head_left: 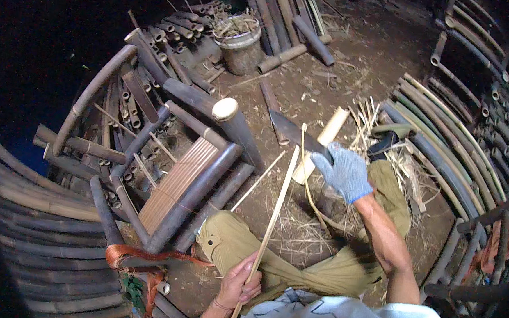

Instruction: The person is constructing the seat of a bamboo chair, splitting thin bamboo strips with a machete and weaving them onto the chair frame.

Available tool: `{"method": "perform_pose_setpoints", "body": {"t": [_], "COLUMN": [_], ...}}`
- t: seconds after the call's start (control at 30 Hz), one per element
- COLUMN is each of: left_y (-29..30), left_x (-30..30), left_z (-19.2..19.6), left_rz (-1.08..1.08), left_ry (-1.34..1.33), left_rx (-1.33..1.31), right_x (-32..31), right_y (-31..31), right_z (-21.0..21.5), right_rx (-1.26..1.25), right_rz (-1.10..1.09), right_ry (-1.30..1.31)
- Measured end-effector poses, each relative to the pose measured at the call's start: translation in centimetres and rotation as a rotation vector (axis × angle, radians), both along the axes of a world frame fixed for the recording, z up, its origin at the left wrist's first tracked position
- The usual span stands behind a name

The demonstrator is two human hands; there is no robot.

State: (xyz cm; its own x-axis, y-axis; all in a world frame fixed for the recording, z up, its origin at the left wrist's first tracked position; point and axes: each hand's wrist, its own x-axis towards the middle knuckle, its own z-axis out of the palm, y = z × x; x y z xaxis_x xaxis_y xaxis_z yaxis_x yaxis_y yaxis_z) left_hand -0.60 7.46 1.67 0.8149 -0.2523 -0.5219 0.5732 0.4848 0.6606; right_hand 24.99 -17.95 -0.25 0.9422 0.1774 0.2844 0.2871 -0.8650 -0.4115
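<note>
My bare left hand [240, 283] is closed around a long pale bamboo strip [274, 221], which slants up and away from my lap. My right hand [345, 171], in a grey-blue knitted glove, grips a large knife [294, 130]. Its broad dark blade points to the far left; the handle is hidden in the glove. The strip's far end lies just short of the blade. A thin curled bamboo strip [304, 182] hangs near the blade and the glove. Behind the blade is a pale split bamboo piece [332, 127].
At left stands a bamboo chair frame [225, 157] with a slatted seat, orange cord [129, 255] beside it. Shavings [413, 180] litter the ground at right, by stacked bamboo poles [443, 130]. A bucket [239, 50] of scraps stands at the back. My knees are spread.
</note>
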Motion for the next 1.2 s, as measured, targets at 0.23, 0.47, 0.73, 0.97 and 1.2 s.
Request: {"method": "perform_pose_setpoints", "body": {"t": [0.23, 0.47, 0.73, 0.97, 1.2], "left_y": [3.1, -2.5, -4.8, -2.8, -0.4], "left_x": [-4.4, 8.8, 8.3, 0.8, 3.4], "left_z": [-2.5, 0.5, 1.5, 0.4, -1.8], "left_rz": [0.067, 0.096, 0.111, -0.150, 0.427], "left_ry": [-0.001, -0.322, -0.332, -0.261, -0.503], "left_rx": [0.063, 0.464, 0.558, 0.644, 0.575], "right_x": [4.2, -8.4, -6.7, 1.4, 3.2], "right_y": [-5.3, 3.9, 3.9, -0.8, -2.8], "right_z": [0.9, 2.3, 0.1, -0.7, -0.4], "right_rx": [0.209, 0.126, 0.191, 0.108, 0.436], "right_rz": [-0.114, 0.390, 0.290, -0.062, 0.210], "right_ry": [-0.016, 0.061, -0.028, -0.026, -0.047]}}
